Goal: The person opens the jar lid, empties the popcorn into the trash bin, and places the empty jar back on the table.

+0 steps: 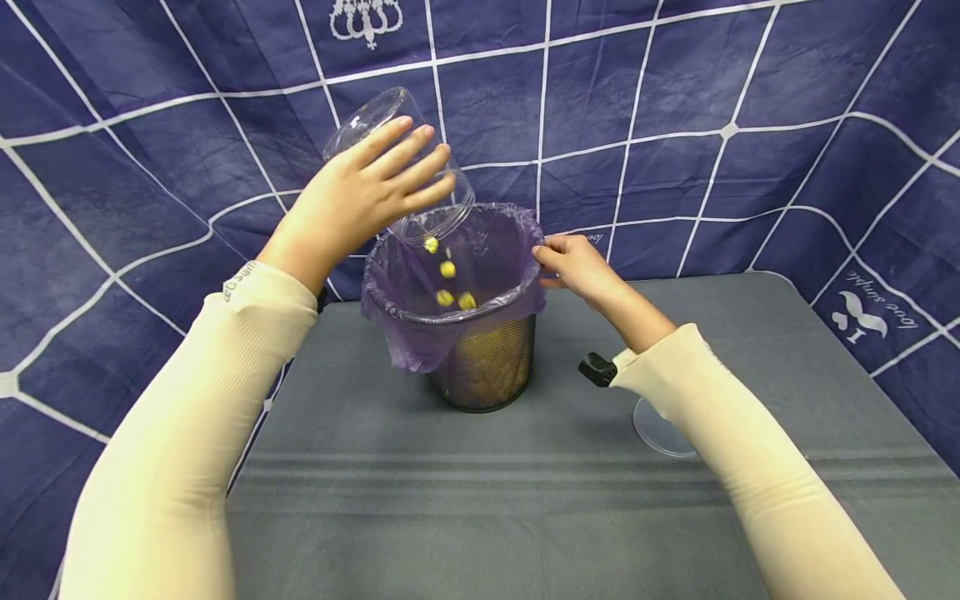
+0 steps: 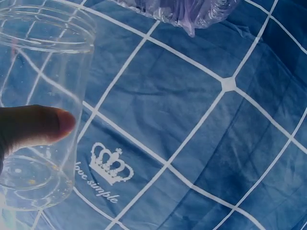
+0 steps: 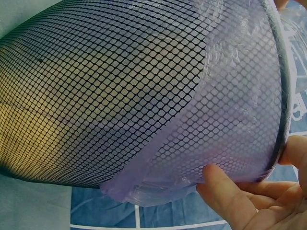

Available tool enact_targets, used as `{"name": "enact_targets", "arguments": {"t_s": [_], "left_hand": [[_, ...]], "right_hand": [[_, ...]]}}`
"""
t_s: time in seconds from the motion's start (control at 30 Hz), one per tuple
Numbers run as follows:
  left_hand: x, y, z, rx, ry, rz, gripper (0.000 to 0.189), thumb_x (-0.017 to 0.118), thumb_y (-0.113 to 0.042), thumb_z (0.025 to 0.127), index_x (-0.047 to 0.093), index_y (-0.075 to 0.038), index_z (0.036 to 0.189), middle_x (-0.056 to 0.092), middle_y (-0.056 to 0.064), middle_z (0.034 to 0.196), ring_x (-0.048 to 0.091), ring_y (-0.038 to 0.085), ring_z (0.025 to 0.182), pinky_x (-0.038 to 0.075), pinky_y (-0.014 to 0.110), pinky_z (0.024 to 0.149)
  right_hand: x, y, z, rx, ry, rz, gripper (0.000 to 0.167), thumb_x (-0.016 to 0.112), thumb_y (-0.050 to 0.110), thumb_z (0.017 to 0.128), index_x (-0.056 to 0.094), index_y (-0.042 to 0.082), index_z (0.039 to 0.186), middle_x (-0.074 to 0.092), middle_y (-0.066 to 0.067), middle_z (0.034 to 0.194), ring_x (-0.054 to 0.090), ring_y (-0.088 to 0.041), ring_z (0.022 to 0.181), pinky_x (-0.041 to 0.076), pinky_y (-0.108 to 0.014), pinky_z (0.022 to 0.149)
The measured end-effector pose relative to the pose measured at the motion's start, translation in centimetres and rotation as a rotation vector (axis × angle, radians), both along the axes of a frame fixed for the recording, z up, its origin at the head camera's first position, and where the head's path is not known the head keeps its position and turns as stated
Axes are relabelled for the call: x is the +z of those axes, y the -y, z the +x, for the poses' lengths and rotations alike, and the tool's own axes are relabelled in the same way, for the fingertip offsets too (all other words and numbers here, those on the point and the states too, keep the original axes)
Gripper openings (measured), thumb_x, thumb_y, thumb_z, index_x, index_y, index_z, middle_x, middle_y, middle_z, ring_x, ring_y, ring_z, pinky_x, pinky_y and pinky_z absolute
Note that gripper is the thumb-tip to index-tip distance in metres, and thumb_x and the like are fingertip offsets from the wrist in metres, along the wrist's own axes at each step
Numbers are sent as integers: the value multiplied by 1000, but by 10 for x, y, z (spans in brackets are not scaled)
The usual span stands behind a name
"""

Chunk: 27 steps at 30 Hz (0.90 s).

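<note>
In the head view my left hand (image 1: 360, 192) holds a clear plastic jar (image 1: 390, 108), tilted mouth-down over a black mesh wastebasket (image 1: 495, 367). Small yellow lumps (image 1: 447, 269) are in the air below the jar's mouth and inside the basket's opening. The left wrist view has my thumb across the side of the jar (image 2: 57, 81), with a few crumbs near its base. A purple bag (image 1: 431, 337) lines the basket and folds over its rim. My right hand (image 1: 577, 265) pinches that rim on the right side, thumb and fingers on either side of it.
Behind the basket hangs a blue cloth (image 1: 585, 100) with white grid lines. A round clear lid (image 1: 660, 429) lies on the grey tabletop (image 1: 450, 500), partly behind my right sleeve. Yellowish contents show through the mesh (image 3: 96, 86) in the right wrist view.
</note>
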<state>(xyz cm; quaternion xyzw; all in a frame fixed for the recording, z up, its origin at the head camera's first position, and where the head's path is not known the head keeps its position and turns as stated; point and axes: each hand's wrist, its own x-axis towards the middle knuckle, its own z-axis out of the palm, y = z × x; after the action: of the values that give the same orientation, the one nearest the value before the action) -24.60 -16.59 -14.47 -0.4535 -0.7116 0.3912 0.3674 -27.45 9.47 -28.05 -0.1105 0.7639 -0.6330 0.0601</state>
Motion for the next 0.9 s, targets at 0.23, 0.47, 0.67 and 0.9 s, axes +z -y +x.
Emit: {"name": "enact_targets", "arguments": {"t_s": [0.23, 0.47, 0.67, 0.9], "left_hand": [[-2, 2, 1, -21, -16, 10, 53, 19, 6, 87, 36, -14, 133, 34, 12, 137, 25, 27, 129, 6, 37, 107], [-8, 0, 2, -50, -61, 123, 48, 19, 5, 90, 37, -13, 131, 36, 11, 135, 28, 30, 126, 11, 40, 106], [-14, -4, 1, -109, -98, 393, 37, 23, -3, 94, 44, -10, 124, 43, 14, 128, 37, 34, 118, 19, 46, 103], [-17, -6, 7, 26, -30, 651, 76, 74, -20, 69, 33, -1, 131, 37, 19, 132, 35, 38, 118, 24, 48, 99]], "right_hand": [[0, 0, 1, 14, 3, -6, 32, 43, 12, 93, 49, -15, 109, 47, -22, 114, 53, -26, 98, 48, -31, 77], [0, 1, 0, 6, 3, -10, 31, 44, 12, 93, 50, -15, 109, 48, -25, 113, 55, -25, 96, 49, -31, 76], [0, 0, 0, 6, 4, -10, 32, 43, 11, 94, 49, -15, 109, 48, -25, 115, 55, -25, 96, 49, -31, 76], [0, 1, 0, 9, 7, -7, 31, 43, 13, 94, 49, -15, 106, 46, -24, 116, 53, -26, 98, 48, -31, 77]]}}
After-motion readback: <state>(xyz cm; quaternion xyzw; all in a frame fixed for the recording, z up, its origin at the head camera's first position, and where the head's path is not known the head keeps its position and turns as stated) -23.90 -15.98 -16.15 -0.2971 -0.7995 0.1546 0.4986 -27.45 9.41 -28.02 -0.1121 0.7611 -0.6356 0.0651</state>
